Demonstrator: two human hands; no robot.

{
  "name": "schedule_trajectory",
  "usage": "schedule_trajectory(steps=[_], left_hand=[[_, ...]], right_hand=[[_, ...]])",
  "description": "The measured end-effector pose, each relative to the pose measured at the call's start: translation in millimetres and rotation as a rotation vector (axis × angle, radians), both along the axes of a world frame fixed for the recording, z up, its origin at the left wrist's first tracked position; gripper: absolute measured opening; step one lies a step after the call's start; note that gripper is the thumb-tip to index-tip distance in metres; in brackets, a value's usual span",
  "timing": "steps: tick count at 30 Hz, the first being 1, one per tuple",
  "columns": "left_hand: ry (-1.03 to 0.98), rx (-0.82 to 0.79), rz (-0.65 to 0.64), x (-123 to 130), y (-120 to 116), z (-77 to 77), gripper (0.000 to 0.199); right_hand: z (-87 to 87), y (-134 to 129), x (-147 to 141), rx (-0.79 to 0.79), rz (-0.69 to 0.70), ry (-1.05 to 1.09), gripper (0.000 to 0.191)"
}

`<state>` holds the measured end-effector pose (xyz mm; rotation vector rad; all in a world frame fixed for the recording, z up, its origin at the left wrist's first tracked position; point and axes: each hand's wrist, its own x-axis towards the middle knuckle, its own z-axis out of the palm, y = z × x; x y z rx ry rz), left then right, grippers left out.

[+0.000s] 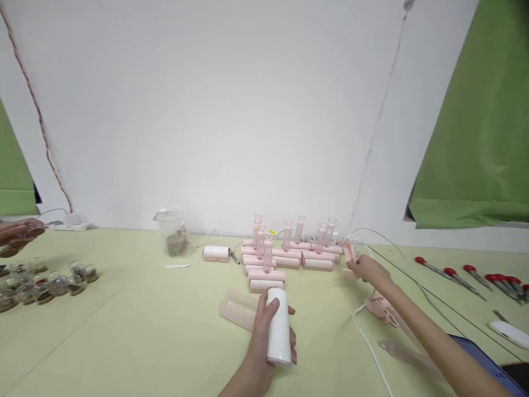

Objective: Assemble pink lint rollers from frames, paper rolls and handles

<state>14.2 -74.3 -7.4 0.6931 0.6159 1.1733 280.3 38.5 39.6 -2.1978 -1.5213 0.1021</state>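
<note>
My left hand (263,337) is wrapped around a white cylinder (279,325), which stands tilted toward me at the front middle of the table. Under and behind that hand lie two pale pink, half-round shells (237,310). Farther right, my right hand (368,269) is closed, its fingertips on a small pink piece (349,252) whose exact kind I cannot make out. Between the hands and the wall lie several pink-and-white cylinders (266,280), with clear pink tubes with heart-shaped tops (268,256) standing on them.
On the right are red-handled tools (467,280), cables (374,353), pink parts (382,311) and a dark tablet-like screen (479,358). A plastic bag (176,234) and a white-pink cylinder (216,253) stand left. Small glass jars (45,284) sit near another person's hand (19,231).
</note>
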Motion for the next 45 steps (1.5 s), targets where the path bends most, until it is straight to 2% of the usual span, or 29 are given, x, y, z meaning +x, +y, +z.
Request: schedule_trajectory(steps=[4, 6, 7, 10, 13, 15, 17, 20, 25, 30, 34, 37, 41, 43, 45], left_hand=[[-0.098, -0.012, 0.15, -1.1, 12.9, 8.4, 0.032], [-0.124, -0.016, 0.22, -0.7, 20.4, 14.1, 0.033], [-0.126, -0.013, 0.253, -0.5, 23.6, 16.7, 0.032], [-0.113, 0.024, 0.364, -0.5, 28.4, 21.6, 0.034], [-0.087, 0.025, 0.405, -1.4, 25.8, 21.3, 0.04], [-0.046, 0.009, 0.377, -2.0, 21.9, 19.9, 0.043], [-0.01, 0.009, 0.338, -1.9, 18.0, 18.7, 0.045], [0.015, 0.021, 0.282, -0.9, 13.3, 16.7, 0.046], [0.021, 0.009, 0.219, 0.4, 6.7, 12.1, 0.048], [0.026, 0.004, 0.246, 1.3, 2.0, 14.1, 0.044], [0.051, 0.036, 0.287, 3.5, 0.3, 18.2, 0.044], [0.106, 0.065, 0.31, 5.0, -0.2, 20.6, 0.052], [0.194, 0.131, 0.269, 2.1, 1.9, 22.3, 0.069], [0.243, 0.15, 0.213, -2.8, 4.2, 22.4, 0.069], [0.319, 0.176, 0.14, -9.0, 6.3, 21.1, 0.064]], right_hand=[[29.5, -26.6, -19.5, 0.108, 0.135, 0.178, 0.031], [36.7, -43.4, -43.5, 0.132, 0.295, 0.321, 0.032], [37.6, -51.8, -57.7, 0.129, 0.432, 0.513, 0.032], [30.5, -74.5, -100.6, -0.01, 0.592, 0.941, 0.03], [15.3, -90.2, -131.4, -0.181, 0.83, 1.018, 0.036], [5.2, -96.0, -142.1, -0.202, 0.934, 1.006, 0.043], [-2.6, -98.6, -146.3, -0.178, 0.947, 0.993, 0.049], [-7.6, -99.2, -147.1, -0.171, 0.921, 0.96, 0.046], [-1.5, -103.8, -150.5, -0.217, 0.869, 0.902, 0.042], [1.9, -110.7, -154.4, -0.148, 0.83, 0.782, 0.039], [-6.0, -110.1, -154.8, 0.01, 0.776, 0.561, 0.032], [-13.6, -108.3, -154.2, 0.074, 0.739, 0.438, 0.029], [-17.7, -108.5, -144.3, 0.077, 0.857, 0.337, 0.031], [-15.6, -109.5, -134.0, 0.063, 0.919, 0.272, 0.031], [-10.9, -110.0, -122.5, 0.046, 0.909, 0.226, 0.026]])
